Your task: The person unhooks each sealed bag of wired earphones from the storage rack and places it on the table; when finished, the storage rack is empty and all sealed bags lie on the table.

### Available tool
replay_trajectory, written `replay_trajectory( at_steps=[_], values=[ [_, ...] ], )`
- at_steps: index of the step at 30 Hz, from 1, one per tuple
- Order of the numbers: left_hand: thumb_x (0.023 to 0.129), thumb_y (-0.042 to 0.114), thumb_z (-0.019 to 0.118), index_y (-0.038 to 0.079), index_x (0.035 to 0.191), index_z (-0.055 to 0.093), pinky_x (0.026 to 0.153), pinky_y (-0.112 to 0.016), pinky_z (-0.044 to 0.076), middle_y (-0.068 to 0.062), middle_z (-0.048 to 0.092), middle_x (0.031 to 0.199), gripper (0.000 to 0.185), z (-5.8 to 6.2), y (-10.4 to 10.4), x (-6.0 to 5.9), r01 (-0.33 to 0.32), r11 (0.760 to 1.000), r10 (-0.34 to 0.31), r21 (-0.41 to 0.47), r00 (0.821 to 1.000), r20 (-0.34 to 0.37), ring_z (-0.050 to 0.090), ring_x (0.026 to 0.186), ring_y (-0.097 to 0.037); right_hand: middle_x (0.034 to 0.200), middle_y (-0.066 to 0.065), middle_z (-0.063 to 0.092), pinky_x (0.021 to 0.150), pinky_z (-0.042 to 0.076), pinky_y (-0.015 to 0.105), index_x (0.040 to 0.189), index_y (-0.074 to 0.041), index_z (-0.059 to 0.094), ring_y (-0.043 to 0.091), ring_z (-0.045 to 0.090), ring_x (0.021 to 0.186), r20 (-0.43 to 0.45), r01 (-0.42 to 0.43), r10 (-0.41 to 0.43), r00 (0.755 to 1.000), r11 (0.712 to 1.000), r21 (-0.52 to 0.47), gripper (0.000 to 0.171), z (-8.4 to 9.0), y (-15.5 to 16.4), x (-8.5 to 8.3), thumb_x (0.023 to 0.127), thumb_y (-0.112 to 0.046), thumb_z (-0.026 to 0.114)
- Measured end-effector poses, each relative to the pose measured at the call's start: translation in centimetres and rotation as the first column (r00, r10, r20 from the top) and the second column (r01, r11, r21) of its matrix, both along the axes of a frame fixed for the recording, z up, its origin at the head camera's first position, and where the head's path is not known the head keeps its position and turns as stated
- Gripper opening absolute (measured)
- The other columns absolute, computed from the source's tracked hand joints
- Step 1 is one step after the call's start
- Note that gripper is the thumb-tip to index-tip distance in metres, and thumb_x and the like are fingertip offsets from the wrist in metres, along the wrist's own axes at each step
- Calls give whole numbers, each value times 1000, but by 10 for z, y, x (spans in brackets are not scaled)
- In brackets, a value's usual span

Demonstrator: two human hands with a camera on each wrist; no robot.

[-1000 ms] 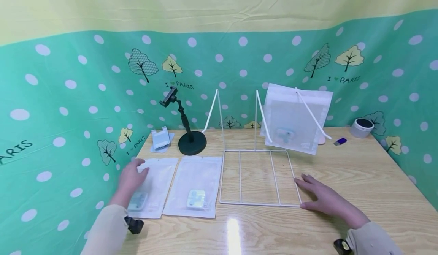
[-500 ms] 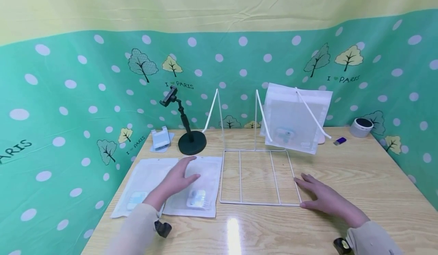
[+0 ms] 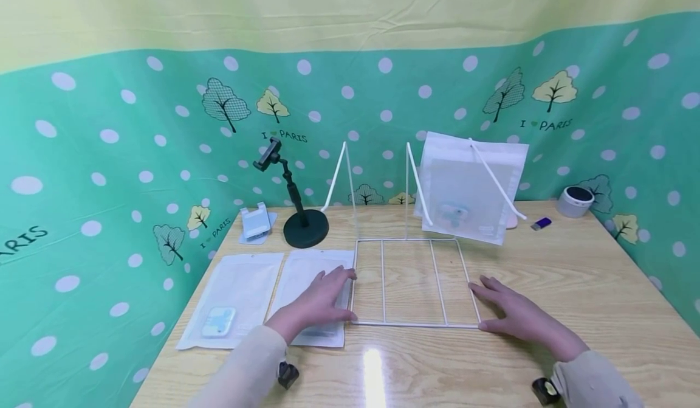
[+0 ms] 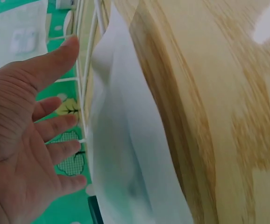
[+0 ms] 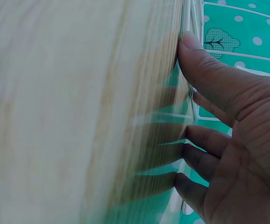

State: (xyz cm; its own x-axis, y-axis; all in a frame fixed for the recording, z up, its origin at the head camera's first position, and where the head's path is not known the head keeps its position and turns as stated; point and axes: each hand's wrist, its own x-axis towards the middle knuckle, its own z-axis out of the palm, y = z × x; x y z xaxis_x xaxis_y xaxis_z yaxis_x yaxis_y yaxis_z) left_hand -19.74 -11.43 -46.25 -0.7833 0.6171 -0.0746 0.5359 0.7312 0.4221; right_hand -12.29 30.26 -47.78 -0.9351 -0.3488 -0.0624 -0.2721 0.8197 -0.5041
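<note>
A white wire rack stands on the wooden table, its three slanted arms rising at the back. My left hand is at the rack's left side, thumb by the front corner, fingers spread over a flat white zip pouch. In the left wrist view the left hand holds nothing. My right hand rests at the rack's right side, thumb touching the front corner and fingertips by the side wire. Another pouch lies further left. More white pouches hang on the rack's right arm.
Behind the flat pouches are a black phone stand and a light blue folding stand. At the back right sit a purple USB stick and a white round speaker. A green patterned cloth hangs behind.
My left hand has moved right, from above the leftmost pouch, across the second one, to the rack's left edge. The right hand and the rack have stayed in place.
</note>
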Motion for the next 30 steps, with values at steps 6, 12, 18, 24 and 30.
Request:
replay_trajectory(
  at_steps=[6, 12, 18, 24, 30],
  values=[
    [72, 54, 80, 15, 149, 36, 115, -60, 9, -7, 33, 156, 97, -5, 2, 0, 13, 994, -11, -108, 1000, 20, 15, 148, -31, 148, 36, 30, 99, 32, 70, 143, -4, 47, 58, 30, 131, 3, 0, 0, 1000, 1000, -3, 80, 1, 0, 0, 80, -42, 76],
    [74, 55, 78, 15, 150, 36, 115, -60, 8, -6, 31, 157, 95, -6, 4, 0, 14, 991, -12, -132, 1000, 19, 14, 148, -30, 148, 35, 29, 100, 31, 70, 144, -4, 46, 57, 29, 132, 9, 6, -6, 1000, 1000, -6, 80, 1, 0, 0, 80, -42, 76],
    [78, 54, 75, 15, 150, 36, 115, -61, 8, -5, 31, 157, 90, -9, 3, -1, 16, 990, -13, -138, 1000, 20, 15, 148, -28, 148, 36, 29, 100, 31, 70, 144, -4, 46, 58, 30, 131, 12, 6, -6, 1000, 1000, -8, 80, 1, -1, -1, 80, -42, 77],
    [79, 52, 74, 14, 150, 37, 115, -61, 7, -5, 30, 158, 88, -9, 4, -1, 11, 991, -7, -136, 1000, 27, 14, 148, -28, 148, 36, 28, 100, 31, 69, 144, -4, 46, 58, 29, 132, 24, 14, -14, 1000, 1000, -1, 80, 1, -1, -3, 80, -40, 77],
    [77, 52, 77, 13, 149, 38, 115, -61, 8, -5, 31, 157, 91, -11, 3, -2, 9, 992, -6, -128, 1000, 26, 15, 148, -29, 148, 35, 30, 100, 30, 70, 145, -3, 44, 57, 31, 131, 63, 29, -30, 998, 1000, 8, 84, 4, -1, -4, 79, -45, 76]
  ],
)
